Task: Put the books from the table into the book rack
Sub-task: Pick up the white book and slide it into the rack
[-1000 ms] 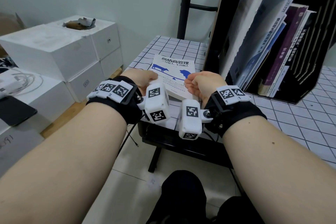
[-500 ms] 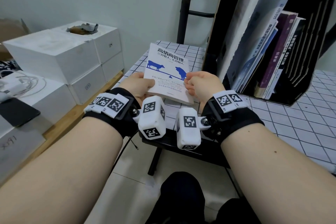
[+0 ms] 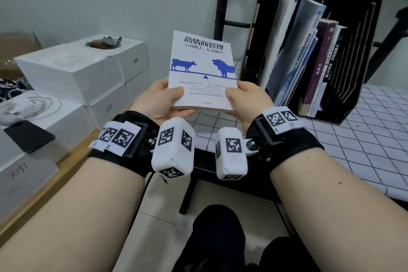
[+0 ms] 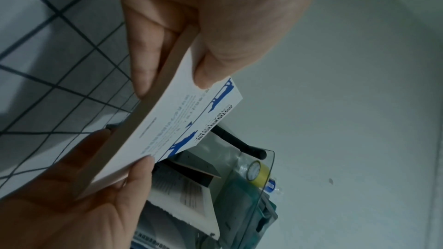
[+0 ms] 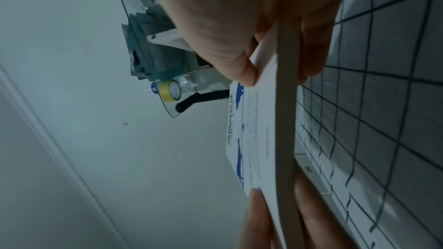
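Note:
A white book [image 3: 202,68] with a blue cow and bear on its cover is held up off the checked table [image 3: 364,130], cover toward me. My left hand [image 3: 170,97] pinches its lower left corner, thumb on the cover and fingers beneath. At the lower right corner my right hand [image 3: 238,97] pinches it the same way. The left wrist view shows the book [image 4: 172,120] edge-on in my left hand [image 4: 175,80]; the right wrist view shows the book [image 5: 258,139] in my right hand [image 5: 278,75]. The black book rack [image 3: 326,118] stands to the right, with several leaning books [image 3: 293,51] in its left slots.
Stacked white boxes [image 3: 72,73] stand to the left, with a black phone [image 3: 28,137] and white cables [image 3: 26,106] nearer. A black vertical frame [image 3: 220,6] rises behind the book. A glass shelf with a yellow tape roll [image 4: 257,172] hangs on the wall.
The book has come up off the table and tilted upright, cover toward me. Both hands have risen with it and keep their hold on its lower corners.

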